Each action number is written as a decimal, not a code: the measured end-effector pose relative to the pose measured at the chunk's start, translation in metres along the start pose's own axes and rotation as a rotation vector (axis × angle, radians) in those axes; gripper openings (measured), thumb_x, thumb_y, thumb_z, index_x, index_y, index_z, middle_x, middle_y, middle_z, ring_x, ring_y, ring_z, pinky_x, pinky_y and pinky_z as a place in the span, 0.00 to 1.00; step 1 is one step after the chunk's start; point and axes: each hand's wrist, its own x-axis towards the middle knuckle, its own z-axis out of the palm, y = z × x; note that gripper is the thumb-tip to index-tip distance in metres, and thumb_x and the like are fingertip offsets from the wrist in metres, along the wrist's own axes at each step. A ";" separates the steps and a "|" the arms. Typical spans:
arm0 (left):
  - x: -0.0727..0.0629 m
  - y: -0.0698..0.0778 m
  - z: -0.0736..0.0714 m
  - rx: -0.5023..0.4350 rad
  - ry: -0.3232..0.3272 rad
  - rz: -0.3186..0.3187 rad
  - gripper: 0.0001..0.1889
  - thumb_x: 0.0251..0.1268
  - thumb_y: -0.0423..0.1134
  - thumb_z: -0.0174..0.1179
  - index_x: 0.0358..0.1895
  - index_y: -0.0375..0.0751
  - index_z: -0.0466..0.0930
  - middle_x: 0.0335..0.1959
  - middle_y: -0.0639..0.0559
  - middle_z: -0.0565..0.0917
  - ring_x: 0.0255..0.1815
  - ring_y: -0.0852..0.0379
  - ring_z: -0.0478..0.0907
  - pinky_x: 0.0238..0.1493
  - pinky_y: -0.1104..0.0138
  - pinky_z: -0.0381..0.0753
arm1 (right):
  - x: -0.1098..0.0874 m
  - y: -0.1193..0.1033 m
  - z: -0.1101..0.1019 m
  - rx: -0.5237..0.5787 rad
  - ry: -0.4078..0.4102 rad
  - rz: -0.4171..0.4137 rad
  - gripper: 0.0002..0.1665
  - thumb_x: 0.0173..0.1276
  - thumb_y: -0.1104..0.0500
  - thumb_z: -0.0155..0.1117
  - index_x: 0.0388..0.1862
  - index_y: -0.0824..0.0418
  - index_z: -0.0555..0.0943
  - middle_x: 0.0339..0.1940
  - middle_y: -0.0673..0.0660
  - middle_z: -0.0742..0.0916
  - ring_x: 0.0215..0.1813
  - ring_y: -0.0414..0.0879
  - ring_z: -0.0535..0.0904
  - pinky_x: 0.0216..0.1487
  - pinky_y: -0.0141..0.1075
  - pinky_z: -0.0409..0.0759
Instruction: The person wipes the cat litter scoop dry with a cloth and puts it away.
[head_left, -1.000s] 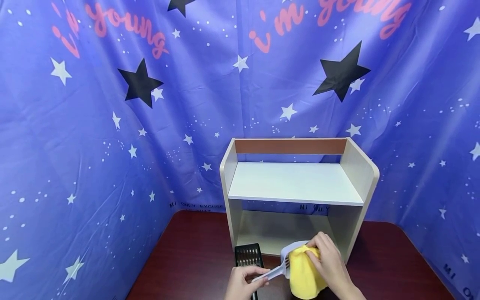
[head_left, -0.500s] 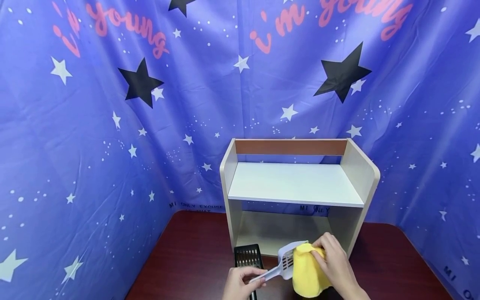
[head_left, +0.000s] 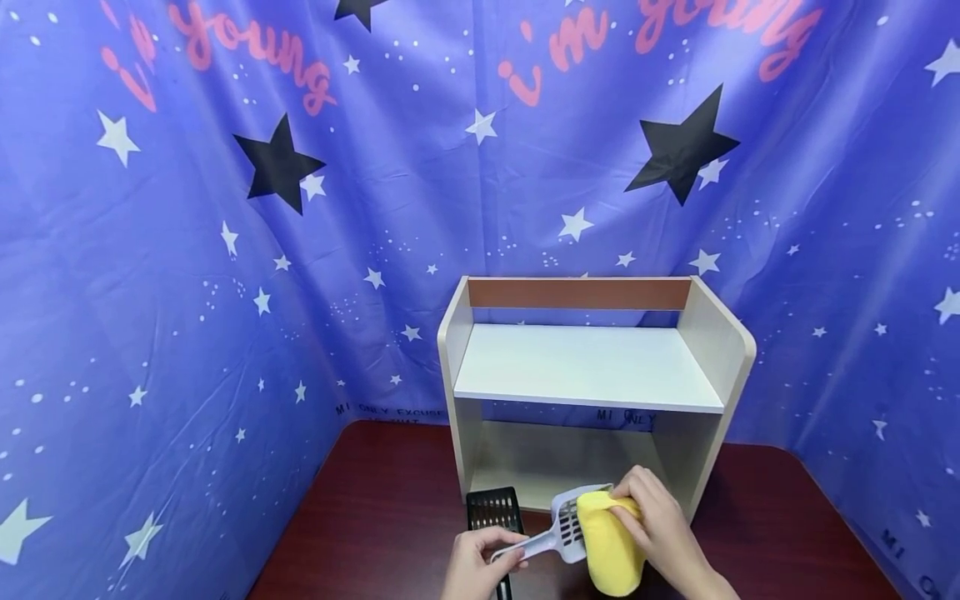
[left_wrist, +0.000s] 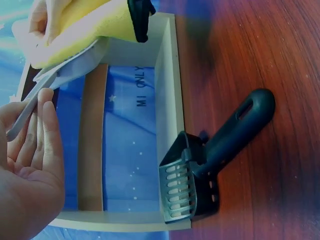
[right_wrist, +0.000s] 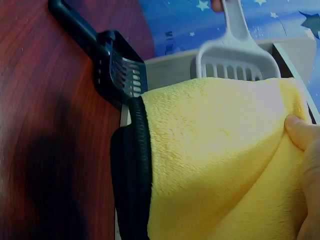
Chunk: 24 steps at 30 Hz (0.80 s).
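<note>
A pale grey slotted litter scoop is held out at the middle front of the head view. My left hand pinches the end of its handle between thumb and fingers. A yellow plush cloth with a black edge hangs from my right hand, whose thumb and fingers grip it at the top. The cloth lies against the scoop's head and hides part of the slots. On the table, a black litter scoop lies just beyond my left hand, partly covered by it in the head view.
Behind the hands stands a two-tier wooden shelf with pale side panels. It sits on the dark red-brown table. A blue curtain printed with stars and lettering hangs behind and at the sides.
The cloth has shifted right and then back left against the scoop, leaving more slots showing. The grey scoop and my left hand have drifted slightly left. The black scoop lies still.
</note>
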 end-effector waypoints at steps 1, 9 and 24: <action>0.000 0.001 0.001 -0.001 0.001 -0.002 0.09 0.59 0.25 0.66 0.41 0.22 0.85 0.36 0.29 0.87 0.28 0.72 0.84 0.35 0.71 0.87 | 0.001 -0.001 0.002 0.006 -0.004 -0.014 0.13 0.50 0.67 0.71 0.34 0.57 0.78 0.35 0.45 0.78 0.41 0.36 0.70 0.46 0.24 0.68; 0.001 0.001 0.007 -0.012 0.002 -0.032 0.09 0.59 0.26 0.66 0.41 0.23 0.85 0.36 0.31 0.87 0.28 0.71 0.83 0.36 0.72 0.87 | 0.002 -0.012 0.013 0.034 -0.005 -0.037 0.12 0.53 0.65 0.71 0.34 0.57 0.78 0.36 0.45 0.78 0.40 0.34 0.69 0.41 0.24 0.68; 0.000 0.002 0.012 0.028 0.000 0.050 0.09 0.59 0.27 0.66 0.42 0.25 0.86 0.36 0.31 0.88 0.29 0.70 0.84 0.35 0.73 0.87 | 0.003 -0.021 0.026 -0.023 0.008 0.067 0.15 0.46 0.66 0.74 0.29 0.56 0.77 0.32 0.43 0.79 0.37 0.33 0.70 0.36 0.23 0.68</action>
